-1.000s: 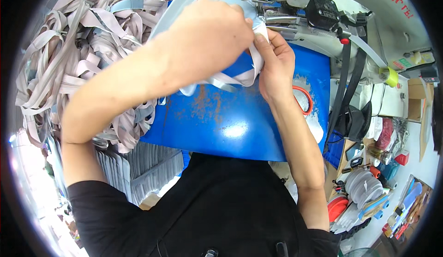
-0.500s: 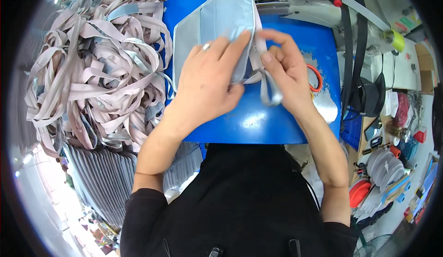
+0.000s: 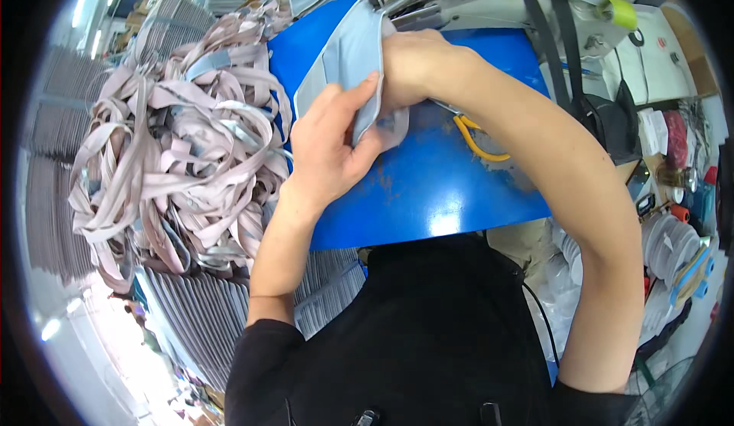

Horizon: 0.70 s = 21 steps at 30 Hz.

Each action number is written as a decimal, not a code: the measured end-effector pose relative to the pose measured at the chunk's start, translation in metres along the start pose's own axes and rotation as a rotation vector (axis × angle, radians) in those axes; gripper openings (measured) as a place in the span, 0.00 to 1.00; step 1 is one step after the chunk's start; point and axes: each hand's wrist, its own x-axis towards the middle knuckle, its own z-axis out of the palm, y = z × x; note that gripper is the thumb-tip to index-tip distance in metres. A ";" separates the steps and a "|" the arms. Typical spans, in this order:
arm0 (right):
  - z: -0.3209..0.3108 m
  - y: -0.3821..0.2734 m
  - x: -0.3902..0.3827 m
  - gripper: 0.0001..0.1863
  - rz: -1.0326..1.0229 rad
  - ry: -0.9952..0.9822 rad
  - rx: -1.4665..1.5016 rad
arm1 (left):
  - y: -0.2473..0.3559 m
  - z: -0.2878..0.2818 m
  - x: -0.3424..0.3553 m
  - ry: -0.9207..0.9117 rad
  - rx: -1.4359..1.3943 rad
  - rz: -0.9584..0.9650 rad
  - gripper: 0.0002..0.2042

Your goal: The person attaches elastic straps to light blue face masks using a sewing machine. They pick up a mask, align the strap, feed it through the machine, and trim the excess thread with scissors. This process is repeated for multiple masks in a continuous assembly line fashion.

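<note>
A light blue-grey fabric panel (image 3: 344, 59), angled upward, lies beneath the metal parts of a sewing machine (image 3: 428, 9). My left hand (image 3: 332, 135) grips its lower part, index finger over the front face and thumb near the bottom edge. At the panel's right edge my right hand (image 3: 417, 66) is bent inward, its fingertips hidden behind or within the fabric. A pale strip (image 3: 395, 128) hangs below it. Yellow-handled scissors (image 3: 478, 147) lie on the blue work surface (image 3: 397, 204), partly under my right forearm.
A tangled heap of pale pink-grey strips (image 3: 168, 166) lies left of the work surface, with stacked grey panels (image 3: 180, 311) below. Black straps (image 3: 535, 51) hang beside a yellow tape roll (image 3: 618, 13) on the right. Spools and supplies (image 3: 673, 250) crowd the right side.
My right hand has moved up and left to the panel's edge, its forearm now angled across the surface. My left hand has moved from high on the panel down onto its lower part.
</note>
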 end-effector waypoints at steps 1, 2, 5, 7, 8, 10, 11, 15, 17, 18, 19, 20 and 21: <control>-0.002 0.004 -0.007 0.26 -0.102 0.041 0.110 | 0.000 -0.001 0.000 0.038 -0.005 -0.012 0.24; -0.004 0.009 -0.014 0.28 -0.212 0.074 0.214 | -0.002 -0.003 0.000 0.058 -0.004 -0.024 0.24; 0.015 0.021 -0.046 0.30 -0.179 0.464 0.829 | -0.007 -0.010 -0.002 0.116 0.007 -0.011 0.26; 0.038 0.020 -0.049 0.29 -0.045 0.888 0.940 | -0.008 -0.010 -0.003 0.101 -0.001 0.010 0.26; 0.049 0.019 -0.045 0.29 0.016 0.922 0.795 | -0.008 -0.010 -0.003 0.098 -0.001 -0.002 0.26; 0.069 0.015 -0.033 0.29 0.138 0.993 0.509 | -0.008 -0.007 -0.003 0.060 -0.027 0.015 0.26; 0.074 0.014 -0.024 0.25 0.166 0.991 0.476 | -0.007 -0.005 -0.003 0.019 -0.046 0.010 0.26; 0.086 0.016 -0.035 0.16 0.174 0.919 0.585 | -0.004 0.000 -0.002 -0.095 0.083 0.181 0.24; 0.091 0.011 -0.051 0.16 0.153 0.859 0.795 | -0.001 0.003 -0.001 -0.143 0.186 0.239 0.23; 0.094 0.007 -0.058 0.16 0.155 0.828 0.886 | 0.001 0.004 0.000 -0.164 0.237 0.264 0.22; 0.097 0.003 -0.062 0.15 0.156 0.801 0.996 | 0.002 0.006 0.001 -0.192 0.271 0.294 0.21; 0.098 0.001 -0.065 0.13 0.162 0.782 1.091 | 0.003 0.008 0.002 -0.179 0.256 0.295 0.22; 0.099 -0.001 -0.067 0.12 0.114 0.780 1.181 | 0.003 0.009 0.004 -0.186 0.247 0.288 0.23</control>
